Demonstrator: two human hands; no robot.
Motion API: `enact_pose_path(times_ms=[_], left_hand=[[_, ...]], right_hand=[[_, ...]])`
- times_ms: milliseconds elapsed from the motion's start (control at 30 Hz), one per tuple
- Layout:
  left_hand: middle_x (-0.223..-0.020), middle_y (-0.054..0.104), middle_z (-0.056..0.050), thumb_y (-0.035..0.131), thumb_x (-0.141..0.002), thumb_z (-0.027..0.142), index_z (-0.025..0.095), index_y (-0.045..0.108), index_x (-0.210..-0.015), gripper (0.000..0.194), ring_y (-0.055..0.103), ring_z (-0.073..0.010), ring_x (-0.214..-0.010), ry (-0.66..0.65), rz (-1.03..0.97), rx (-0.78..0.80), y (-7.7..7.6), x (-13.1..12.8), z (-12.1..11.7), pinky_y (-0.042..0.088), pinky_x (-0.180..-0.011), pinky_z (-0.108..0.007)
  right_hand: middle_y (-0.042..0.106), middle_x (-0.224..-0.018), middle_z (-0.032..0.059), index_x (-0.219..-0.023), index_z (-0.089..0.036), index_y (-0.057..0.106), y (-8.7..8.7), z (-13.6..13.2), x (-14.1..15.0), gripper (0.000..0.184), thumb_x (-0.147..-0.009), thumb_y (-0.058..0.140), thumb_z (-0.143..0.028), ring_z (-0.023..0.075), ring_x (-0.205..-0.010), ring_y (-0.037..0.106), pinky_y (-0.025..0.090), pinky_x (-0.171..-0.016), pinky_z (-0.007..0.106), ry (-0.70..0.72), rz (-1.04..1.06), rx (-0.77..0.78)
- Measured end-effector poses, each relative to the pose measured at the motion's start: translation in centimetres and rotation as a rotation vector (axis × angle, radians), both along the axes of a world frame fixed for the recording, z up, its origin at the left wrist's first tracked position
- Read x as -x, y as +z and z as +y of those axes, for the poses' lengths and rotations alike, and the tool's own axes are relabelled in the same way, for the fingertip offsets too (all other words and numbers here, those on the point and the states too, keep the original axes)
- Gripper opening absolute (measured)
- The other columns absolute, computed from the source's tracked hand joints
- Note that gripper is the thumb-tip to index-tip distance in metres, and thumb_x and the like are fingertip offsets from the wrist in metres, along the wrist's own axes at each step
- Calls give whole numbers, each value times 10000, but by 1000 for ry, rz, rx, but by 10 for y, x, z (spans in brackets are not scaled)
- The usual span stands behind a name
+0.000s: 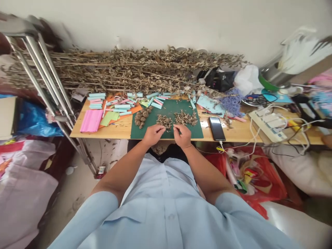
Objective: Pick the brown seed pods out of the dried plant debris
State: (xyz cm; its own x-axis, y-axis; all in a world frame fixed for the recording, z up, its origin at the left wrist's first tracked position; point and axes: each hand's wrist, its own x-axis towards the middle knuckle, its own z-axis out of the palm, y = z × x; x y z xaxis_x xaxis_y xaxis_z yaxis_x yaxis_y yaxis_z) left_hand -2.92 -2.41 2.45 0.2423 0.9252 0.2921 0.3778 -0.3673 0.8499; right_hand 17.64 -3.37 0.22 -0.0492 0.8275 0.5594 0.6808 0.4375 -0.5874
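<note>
here, left hand [155, 134] and right hand [182, 135] each have fingers pinched together; whether they grip a scrap, i cannot tell. just beyond, two heaps of dried leaves [185, 118] lie on the mat [169, 106], brown balls [142, 117] left; a phone [217, 128] rests right, on the surface [121, 132].

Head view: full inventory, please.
Table: one, brown, centre
Mat: one, green, on table
Leaf piles: two, brown, on mat
Lumps: several, brown, mat's left
Phone: one, black, mat's right
Paper rolls: many, blue and pink, table's left and middle
Power strips: count unclear, white, table's right
Stems: many, brown, along wall
Metal frame: one, silver, left
Bag: one, red, below table's right
Rest: too jumbled to list
Shirt: one, light blue, bottom
Left hand: one, bare, mat's front
Right hand: one, bare, mat's front
</note>
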Motion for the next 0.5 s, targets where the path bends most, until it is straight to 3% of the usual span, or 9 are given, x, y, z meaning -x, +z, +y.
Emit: enact_pose_path(times_ms=[233, 333, 500], left_hand=[[-944, 777, -48, 602, -946, 334, 216, 779, -958, 213, 714, -191, -892, -22, 11, 34, -2, 1, 0, 549, -884, -322], [-949, 776, -45, 599, -945, 317, 215, 779, -950, 207, 710, -194, -901, -25, 13, 27, -2, -1, 2, 543, -874, -317], [-947, 775, -40, 602, -943, 310, 213, 775, -945, 198, 708, -187, -899, -24, 8, 16, -2, -1, 2, 536, -863, -308]], right_hand=[[753, -1044, 110, -1064, -180, 731, 18, 32, -65, 295, -938, 518, -341, 239, -913, 678, 550, -885, 399, -370, -68, 151], [752, -1069, 100, -1041, -186, 745, 25, 49, -78, 271, -926, 555, -340, 234, -906, 668, 532, -895, 384, -309, -119, 233], [746, -1140, 88, -1103, -204, 748, 31, 72, -71, 292, -928, 592, -378, 235, -932, 664, 513, -908, 386, -238, -199, 325]])
